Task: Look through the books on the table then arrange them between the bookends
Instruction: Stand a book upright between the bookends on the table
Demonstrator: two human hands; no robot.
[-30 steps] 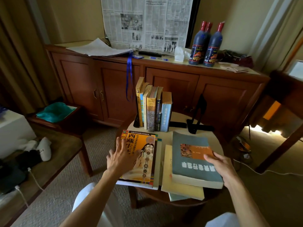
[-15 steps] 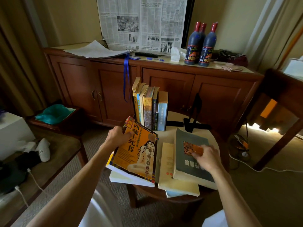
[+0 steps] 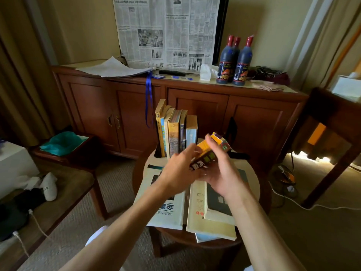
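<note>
An orange book [image 3: 212,151] is lifted above the round table [image 3: 254,184], its spine toward me, tilted up to the right. My left hand [image 3: 179,169] grips its near left end and my right hand [image 3: 220,173] grips it from below and the right. Several books [image 3: 175,132] stand upright at the table's back against the left black bookend [image 3: 157,153]. The right black bookend [image 3: 232,130] stands apart, partly hidden by the held book. A white book [image 3: 166,212], a cream book [image 3: 197,212] and a grey-covered book [image 3: 216,204] lie flat near me.
A wooden cabinet [image 3: 136,106] behind the table carries three dark bottles [image 3: 234,61], papers and a newspaper against the wall. A low bench [image 3: 64,184] stands to the left, a dark desk [image 3: 336,122] to the right. A white cable [image 3: 312,207] runs on the carpet.
My left hand lifted the orange book off the left pile. My right hand left the grey book and took hold of the orange book too. The white book beneath is now uncovered.
</note>
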